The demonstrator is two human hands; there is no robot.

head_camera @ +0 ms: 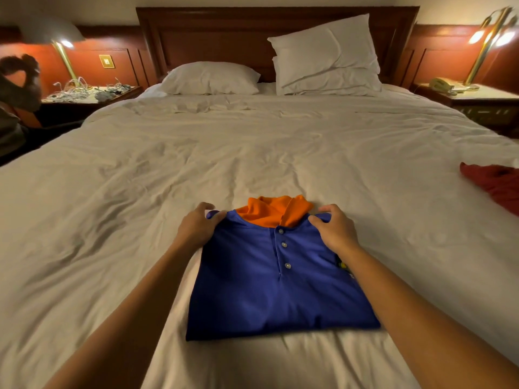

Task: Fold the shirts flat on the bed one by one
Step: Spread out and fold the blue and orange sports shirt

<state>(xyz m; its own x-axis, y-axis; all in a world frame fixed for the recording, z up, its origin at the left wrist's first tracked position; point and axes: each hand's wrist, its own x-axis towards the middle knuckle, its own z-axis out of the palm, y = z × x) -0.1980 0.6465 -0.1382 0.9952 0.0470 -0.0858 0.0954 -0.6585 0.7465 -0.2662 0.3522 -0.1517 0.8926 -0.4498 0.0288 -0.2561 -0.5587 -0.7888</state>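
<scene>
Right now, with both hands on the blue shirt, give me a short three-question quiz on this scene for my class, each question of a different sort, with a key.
1. True or false: the blue shirt lies folded on the bed.
2. Where do the left hand and right hand grip it? A at its near edge; B at its shoulders, beside the orange collar; C at its middle.
3. Fill in: the crumpled garment at the bed's right edge is ____.
Key: 1 true; 2 B; 3 red.

A person's two forearms show, bare along their whole visible length. The left hand and right hand are bare as well. Both forearms look slim and smooth.
</scene>
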